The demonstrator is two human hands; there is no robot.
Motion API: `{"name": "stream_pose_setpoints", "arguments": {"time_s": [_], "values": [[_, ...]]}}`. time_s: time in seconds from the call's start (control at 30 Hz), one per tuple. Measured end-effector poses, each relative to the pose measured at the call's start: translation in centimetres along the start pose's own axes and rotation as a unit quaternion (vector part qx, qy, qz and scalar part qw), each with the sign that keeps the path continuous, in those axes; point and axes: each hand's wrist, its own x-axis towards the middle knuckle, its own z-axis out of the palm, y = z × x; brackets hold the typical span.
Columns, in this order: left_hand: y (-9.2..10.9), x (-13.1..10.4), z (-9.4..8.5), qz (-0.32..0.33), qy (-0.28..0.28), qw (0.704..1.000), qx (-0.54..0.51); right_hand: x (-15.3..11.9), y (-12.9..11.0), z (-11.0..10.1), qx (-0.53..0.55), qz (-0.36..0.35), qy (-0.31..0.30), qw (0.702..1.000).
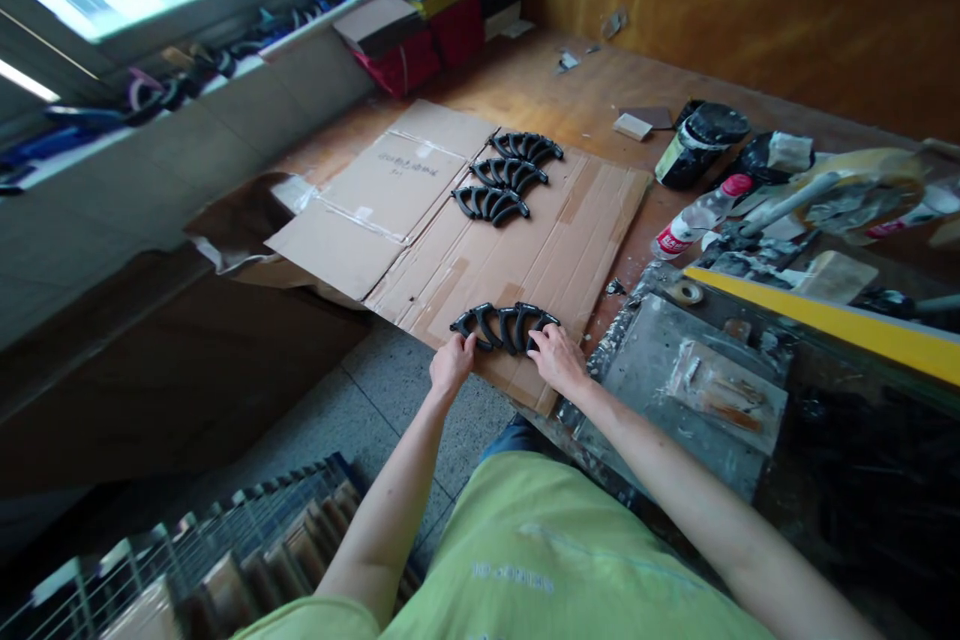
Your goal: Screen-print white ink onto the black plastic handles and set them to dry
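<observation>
A curved row of black ribbed pieces (504,327) lies near the front edge of the flattened cardboard (480,265). My left hand (452,363) pinches the row's left end, fingers closed. At its right end, my right hand (556,358) has its fingers closed on the black pieces, with the fingertips partly hidden. Farther back on the cardboard, three similar black rows (491,205) lie one behind another.
To the right stand a plastic bottle with a pink cap (701,217) and a black-smeared container (701,145). A yellow strip (825,320) borders the stained work surface. Red boxes (405,63) sit at the back left; a wire rack (217,540) is at lower left.
</observation>
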Motion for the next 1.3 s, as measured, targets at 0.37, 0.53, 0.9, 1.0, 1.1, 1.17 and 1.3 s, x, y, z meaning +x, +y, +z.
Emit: {"name": "stream_pose_setpoints", "arguments": {"time_s": [0.37, 0.53, 0.9, 1.0, 1.1, 1.17, 1.3], "values": [[2.3, -2.0, 1.9, 0.139, 0.069, 0.987, 0.048, 1.9, -3.8, 0.4, -0.035, 0.035, -0.04, 0.998], [2.0, -1.3, 1.3, 0.159, 0.075, 0.981, 0.083, 1.9, -2.8, 0.4, -0.036, 0.041, -0.029, 0.998], [1.3, -2.5, 2.3, 0.179, 0.092, 0.973, 0.111, 0.9, -2.4, 0.1, 0.002, 0.019, -0.071, 0.997], [1.7, -1.7, 2.4, 0.198, 0.095, 0.971, 0.095, 1.3, -2.4, 0.5, 0.025, 0.017, -0.077, 0.997], [1.5, -1.9, 2.1, 0.215, 0.097, 0.967, 0.092, 1.0, -2.0, 0.6, 0.049, 0.006, -0.068, 0.996], [1.3, -2.8, 2.0, 0.223, 0.123, 0.961, 0.106, 0.6, -1.8, 0.7, 0.073, 0.002, -0.056, 0.996], [1.6, -5.2, 3.2, 0.236, 0.166, 0.949, 0.128, 0.1, -1.9, 0.8, 0.105, -0.002, -0.043, 0.994]]}}
